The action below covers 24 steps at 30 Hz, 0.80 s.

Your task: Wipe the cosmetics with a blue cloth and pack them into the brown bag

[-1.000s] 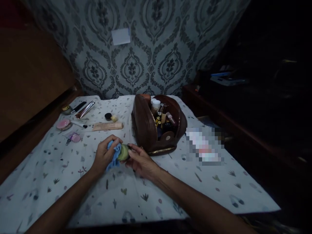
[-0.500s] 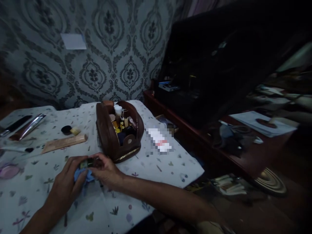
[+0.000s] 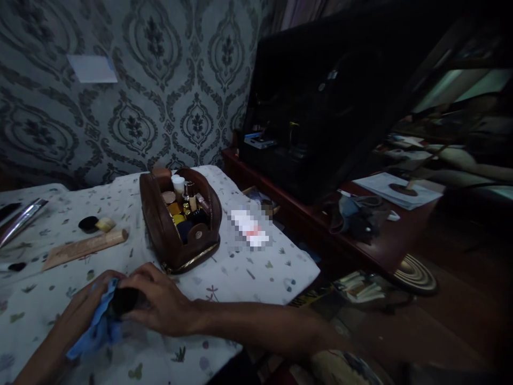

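Note:
My left hand (image 3: 82, 305) is closed around a light blue cloth (image 3: 95, 329), whose loose end hangs down below the fingers. Pinched in my right hand (image 3: 162, 305) is a small dark container (image 3: 125, 302) with a round black end; it presses against the cloth. Its exact kind is hard to make out. Just behind my hands, a brown toiletry bag (image 3: 154, 235) stands unzipped, packed with small bottles and cosmetics such as a white-capped bottle (image 3: 178, 185). To the left lie a beige tube (image 3: 84, 249), a black round lid (image 3: 88, 224) and a yellowish small item (image 3: 105, 224).
The patterned white tablecloth (image 3: 264, 283) ends at a corner on the right. A blurred-out white item (image 3: 250, 229) lies beside the bag. Past a gap, a large black screen (image 3: 320, 107) stands on a dark red cabinet (image 3: 395, 243). A silvery tube (image 3: 24, 220) lies far left.
The view has swung to the right. The dark container has turned so its round black end shows, and the blue cloth now spreads lower and further out of my left hand.

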### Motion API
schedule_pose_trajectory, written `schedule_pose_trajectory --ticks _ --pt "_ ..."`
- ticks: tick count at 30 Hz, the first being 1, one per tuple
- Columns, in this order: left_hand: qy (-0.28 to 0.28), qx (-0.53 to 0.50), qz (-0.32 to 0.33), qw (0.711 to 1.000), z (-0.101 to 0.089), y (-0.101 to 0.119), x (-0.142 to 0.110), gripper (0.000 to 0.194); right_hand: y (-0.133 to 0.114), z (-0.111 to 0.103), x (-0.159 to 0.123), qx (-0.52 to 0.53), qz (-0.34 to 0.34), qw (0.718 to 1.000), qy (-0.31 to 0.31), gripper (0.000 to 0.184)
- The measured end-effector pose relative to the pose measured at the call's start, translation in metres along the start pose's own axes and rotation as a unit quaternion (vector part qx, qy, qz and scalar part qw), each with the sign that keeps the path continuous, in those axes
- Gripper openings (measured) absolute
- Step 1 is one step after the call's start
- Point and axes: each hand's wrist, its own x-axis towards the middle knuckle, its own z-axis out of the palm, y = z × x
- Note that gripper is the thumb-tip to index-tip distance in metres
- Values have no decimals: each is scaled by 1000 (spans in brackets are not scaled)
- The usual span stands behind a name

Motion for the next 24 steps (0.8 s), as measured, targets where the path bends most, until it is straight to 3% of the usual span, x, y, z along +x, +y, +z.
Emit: schedule_pose_trajectory --ticks 2,5,7,9,11,13,16,19,21,24 --pt "14 -51 -21 998 -2 -1 -1 47 -3 0 -1 4 12 1000 14 56" --pt "71 -13 14 997 -5 -1 -8 41 -1 6 -1 79 114 990 38 80" --pt "115 37 61 991 -4 -1 -15 34 4 11 0 155 175 972 28 82" --pt "144 64 110 981 -3 0 -19 29 9 12 1 210 188 959 29 77" --pt "137 61 125 981 -2 4 -20 28 11 10 2 224 169 959 46 74" --pt "101 38 100 989 -4 11 -16 32 8 4 2 192 135 971 50 69" --pt "26 -50 55 997 -8 22 -6 38 1 -5 0 48 25 997 51 55" --pt "-31 -136 -9 990 -10 23 3 41 -2 -7 -1 -18 -55 998 31 40" --pt "-36 -192 -62 979 -8 20 4 39 -2 -5 -1 -3 -54 998 41 43" --pt "-12 -286 -109 952 2 15 -4 33 -3 -1 2 55 12 995 84 54"
